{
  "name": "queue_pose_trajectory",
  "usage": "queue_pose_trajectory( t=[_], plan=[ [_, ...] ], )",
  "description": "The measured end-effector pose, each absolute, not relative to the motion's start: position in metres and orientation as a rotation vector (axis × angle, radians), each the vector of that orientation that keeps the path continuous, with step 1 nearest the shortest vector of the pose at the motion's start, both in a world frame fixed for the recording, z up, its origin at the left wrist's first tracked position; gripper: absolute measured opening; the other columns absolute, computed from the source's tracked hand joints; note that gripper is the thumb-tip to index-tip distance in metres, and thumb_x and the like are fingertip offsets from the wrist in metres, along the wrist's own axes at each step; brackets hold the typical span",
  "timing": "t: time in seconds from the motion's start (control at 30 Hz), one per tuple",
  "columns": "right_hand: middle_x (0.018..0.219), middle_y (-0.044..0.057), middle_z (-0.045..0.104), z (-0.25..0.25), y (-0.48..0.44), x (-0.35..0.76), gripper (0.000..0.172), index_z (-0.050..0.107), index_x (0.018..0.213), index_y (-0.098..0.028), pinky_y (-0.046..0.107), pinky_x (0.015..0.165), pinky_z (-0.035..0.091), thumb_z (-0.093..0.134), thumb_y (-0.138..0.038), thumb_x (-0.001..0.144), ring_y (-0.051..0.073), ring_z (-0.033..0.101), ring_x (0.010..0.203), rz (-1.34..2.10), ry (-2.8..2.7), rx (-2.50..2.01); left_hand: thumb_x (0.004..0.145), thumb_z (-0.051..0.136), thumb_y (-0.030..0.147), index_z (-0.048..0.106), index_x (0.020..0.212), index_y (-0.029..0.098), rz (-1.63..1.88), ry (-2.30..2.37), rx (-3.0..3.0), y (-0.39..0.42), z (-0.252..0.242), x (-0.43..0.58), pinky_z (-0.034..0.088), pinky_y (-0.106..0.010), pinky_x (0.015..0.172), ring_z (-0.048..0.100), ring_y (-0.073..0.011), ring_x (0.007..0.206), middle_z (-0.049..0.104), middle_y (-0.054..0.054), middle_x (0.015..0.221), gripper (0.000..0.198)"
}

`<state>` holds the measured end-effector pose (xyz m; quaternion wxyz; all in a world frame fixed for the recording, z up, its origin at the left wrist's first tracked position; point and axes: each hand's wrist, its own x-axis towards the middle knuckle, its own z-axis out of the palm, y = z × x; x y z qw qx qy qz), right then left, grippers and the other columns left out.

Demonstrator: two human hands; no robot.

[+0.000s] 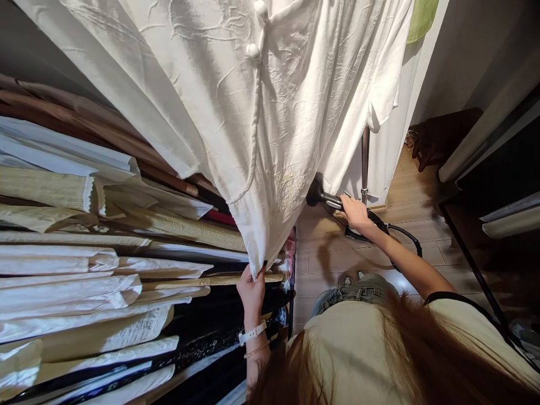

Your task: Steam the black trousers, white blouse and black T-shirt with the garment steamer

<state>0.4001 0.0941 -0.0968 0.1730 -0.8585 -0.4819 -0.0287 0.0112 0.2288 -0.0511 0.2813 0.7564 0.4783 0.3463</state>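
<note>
A white embroidered shirt (236, 101) with knotted cord hangs in front of me, its lower part drawn down to a point. My left hand (252, 287) pinches the bottom corner of that shirt and holds the cloth taut. My right hand (354, 212) is wrapped around the handle of a black garment steamer head (315, 191). The steamer head is beside the shirt's lower right edge; whether it touches the cloth I cannot tell. From the handle a black ribbed hose (411, 233) curves down toward the floor.
Many folded or hanging garments (63, 253) fill the left side close to my left arm. A metal pole (365, 163) rises behind the steamer from a base on the wooden floor (323, 267). A dark wooden stool (442, 132) and a black rack bar (472, 264) are on the right.
</note>
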Motion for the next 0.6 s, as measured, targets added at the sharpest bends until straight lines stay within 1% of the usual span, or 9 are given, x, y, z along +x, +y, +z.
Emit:
queue_pose_trajectory(
  t=[0.1,0.23,0.33,0.4,0.47,0.53,0.6],
  plan=[
    [0.109,0.014,0.068,-0.103,0.088,0.407,0.03,0.054,0.117,-0.016,0.034,0.076,0.044,0.066,-0.02,0.089,0.028,0.063,0.095,-0.037,-1.278,-2.469,0.075,0.071,0.045,0.077,0.086,0.014,0.94,1.286,1.995,0.236,-0.052,0.013,0.052,-0.032,0.082,0.068,-0.0253,0.086,0.074,-0.007,0.089,0.033],
    [0.111,0.015,0.069,-0.115,0.067,0.414,0.03,0.054,0.117,-0.016,0.034,0.074,0.044,0.063,-0.022,0.09,0.028,0.064,0.095,0.028,-1.101,-2.51,0.07,0.074,0.048,0.074,0.08,0.011,0.952,1.3,1.885,0.252,-0.061,0.022,0.051,-0.033,0.074,0.064,-0.023,0.074,0.069,-0.005,0.074,0.038],
    [0.111,0.014,0.07,-0.127,0.034,0.405,0.03,0.056,0.118,-0.017,0.033,0.072,0.045,0.063,-0.026,0.09,0.028,0.065,0.097,0.068,-0.924,-2.526,0.065,0.076,0.051,0.072,0.074,0.011,0.956,1.348,1.801,0.273,-0.073,0.04,0.049,-0.034,0.068,0.06,-0.0219,0.067,0.065,-0.004,0.065,0.041],
    [0.112,0.013,0.071,-0.139,0.005,0.39,0.033,0.055,0.121,-0.018,0.032,0.072,0.045,0.062,-0.028,0.09,0.028,0.066,0.099,0.081,-0.771,-2.54,0.063,0.075,0.053,0.07,0.071,0.012,0.961,1.355,1.781,0.293,-0.081,0.059,0.047,-0.034,0.067,0.058,-0.0211,0.065,0.062,-0.003,0.062,0.042],
    [0.112,0.013,0.072,-0.151,-0.027,0.369,0.04,0.053,0.127,-0.017,0.032,0.071,0.045,0.06,-0.031,0.09,0.029,0.067,0.097,0.089,-0.599,-2.573,0.063,0.075,0.054,0.068,0.072,0.013,1.001,1.305,1.766,0.314,-0.087,0.086,0.047,-0.034,0.069,0.056,-0.0194,0.067,0.06,-0.001,0.064,0.043],
    [0.11,0.013,0.072,-0.164,-0.057,0.347,0.046,0.052,0.131,-0.017,0.033,0.07,0.044,0.059,-0.035,0.089,0.03,0.067,0.093,0.116,-0.332,-2.541,0.066,0.072,0.052,0.065,0.077,0.013,1.063,1.23,1.727,0.335,-0.093,0.119,0.048,-0.034,0.072,0.054,-0.0175,0.071,0.06,-0.001,0.07,0.041],
    [0.108,0.014,0.072,-0.173,-0.083,0.327,0.051,0.054,0.131,-0.019,0.035,0.073,0.045,0.062,-0.041,0.086,0.032,0.067,0.092,0.131,-0.01,-2.406,0.077,0.063,0.046,0.059,0.081,0.015,1.044,1.161,1.692,0.349,-0.1,0.156,0.048,-0.033,0.076,0.055,-0.0163,0.078,0.06,-0.002,0.078,0.032]
  ],
)
